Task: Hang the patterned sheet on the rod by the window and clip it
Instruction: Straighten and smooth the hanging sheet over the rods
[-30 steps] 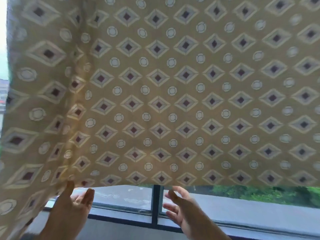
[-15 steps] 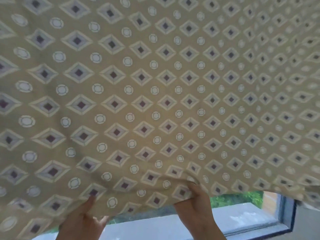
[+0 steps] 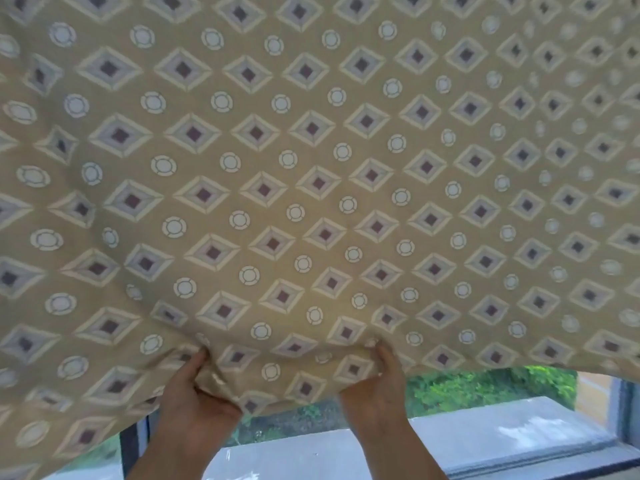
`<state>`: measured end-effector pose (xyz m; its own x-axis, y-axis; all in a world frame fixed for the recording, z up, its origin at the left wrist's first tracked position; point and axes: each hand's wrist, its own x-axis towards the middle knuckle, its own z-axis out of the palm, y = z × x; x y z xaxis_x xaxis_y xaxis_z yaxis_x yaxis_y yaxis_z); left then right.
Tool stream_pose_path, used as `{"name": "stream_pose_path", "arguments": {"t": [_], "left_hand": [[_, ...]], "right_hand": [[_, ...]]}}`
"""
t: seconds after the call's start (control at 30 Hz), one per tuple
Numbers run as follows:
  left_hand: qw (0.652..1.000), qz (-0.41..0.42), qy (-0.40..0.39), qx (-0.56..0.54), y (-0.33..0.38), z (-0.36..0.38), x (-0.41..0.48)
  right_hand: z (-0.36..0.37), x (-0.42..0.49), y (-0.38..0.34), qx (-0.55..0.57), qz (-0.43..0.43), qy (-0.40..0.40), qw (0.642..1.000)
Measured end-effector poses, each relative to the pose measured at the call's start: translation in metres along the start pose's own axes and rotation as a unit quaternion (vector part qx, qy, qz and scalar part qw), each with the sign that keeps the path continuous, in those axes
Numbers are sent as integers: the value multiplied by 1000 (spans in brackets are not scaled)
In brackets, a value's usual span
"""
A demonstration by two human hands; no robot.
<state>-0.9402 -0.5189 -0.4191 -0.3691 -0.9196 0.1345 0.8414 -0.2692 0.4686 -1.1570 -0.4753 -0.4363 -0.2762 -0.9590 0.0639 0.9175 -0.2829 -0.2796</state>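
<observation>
Head view: I looked up at the sheet (image 3: 311, 188), which filled nearly the whole frame.
Sheet: tan cloth with diamonds and pale rings, spread above me, its lower edge sagging across the bottom of the view.
Left hand (image 3: 194, 400): I had it raised, fingers curled into a bunched fold of the sheet near its lower edge, thumb pressed against the cloth.
Right hand (image 3: 377, 386): I had it raised beside the left, a little apart, pinching the same edge with thumb on the near side.
Window (image 3: 620, 414): seen below the sheet, with a dark frame bar at the left and another at the right.
Outside: a grey ledge (image 3: 502, 434) and green bushes (image 3: 485, 386) behind it.
Rod: hidden; I could not tell where it ran.
</observation>
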Motion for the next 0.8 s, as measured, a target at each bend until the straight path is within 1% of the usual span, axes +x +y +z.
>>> {"name": "stream_pose_path", "arguments": {"t": [0.13, 0.2, 0.27, 0.37, 0.43, 0.53, 0.6, 0.63, 0.67, 0.73, 0.8], "left_hand": [[1000, -21, 8, 8, -11, -1, -2], [1000, -22, 6, 11, -12, -3, -7], [1000, -17, 2, 1, -14, -2, -13], [998, 50, 2, -28, -18, -6, -17], [996, 86, 12, -37, -16, -12, -16], [995, 86, 3, -46, -11, -17, -14], [994, 98, 16, -41, -7, -19, -12], [991, 125, 30, -20, -4, -23, -13], [985, 161, 49, 33, -3, -28, -15], [958, 220, 100, 157, -4, -33, -25], [937, 247, 145, 199, -5, -43, -28]], "right_hand": [[-12, 4, 4, -33, 53, 60, 996], [-20, 1, 8, -59, 48, 70, 995], [-27, -9, 14, -63, 71, 68, 993], [-34, -20, 16, -60, 22, 70, 995], [-37, -24, 17, -82, -4, 69, 994], [-39, -31, 17, -106, -13, 59, 993], [-39, -34, 16, -111, -18, 47, 993], [-41, -35, 16, -120, -20, 39, 992], [-42, -36, 17, -132, -24, 32, 990], [-45, -36, 17, -147, -24, 17, 989], [-46, -38, 21, -150, -18, 8, 988]]}}
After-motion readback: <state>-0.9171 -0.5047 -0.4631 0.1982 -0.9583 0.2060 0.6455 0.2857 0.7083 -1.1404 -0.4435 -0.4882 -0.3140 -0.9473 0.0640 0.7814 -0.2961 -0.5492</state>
